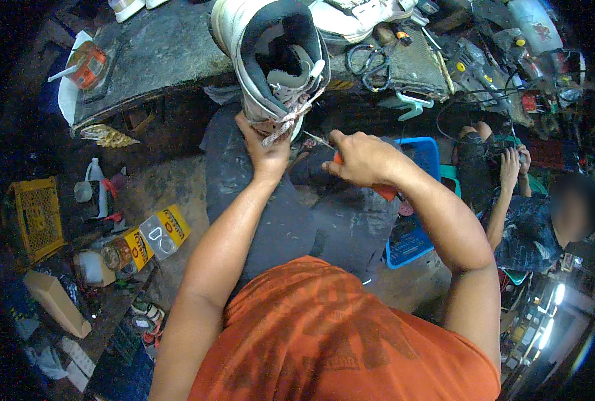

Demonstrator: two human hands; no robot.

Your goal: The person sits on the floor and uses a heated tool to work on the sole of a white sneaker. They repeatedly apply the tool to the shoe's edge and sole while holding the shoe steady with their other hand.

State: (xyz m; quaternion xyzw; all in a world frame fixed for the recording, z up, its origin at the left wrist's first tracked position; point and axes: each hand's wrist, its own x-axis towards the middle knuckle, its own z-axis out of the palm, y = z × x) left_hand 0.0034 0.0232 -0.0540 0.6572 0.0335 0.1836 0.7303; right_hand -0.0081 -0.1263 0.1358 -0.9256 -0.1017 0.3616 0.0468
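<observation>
Sneaker (271,60) gripped from below by left hand (265,148); right hand (364,159), just beside, holds orange-handled awl (337,150). Stitching step likely; next needs steady tip placement.

A white high-top sneaker (271,60) with a dark lining stands tilted against the edge of the dark workbench (157,53), opening upward, pink-patterned laces hanging loose, while an orange-handled awl (351,164) points at it just below that edge.
</observation>
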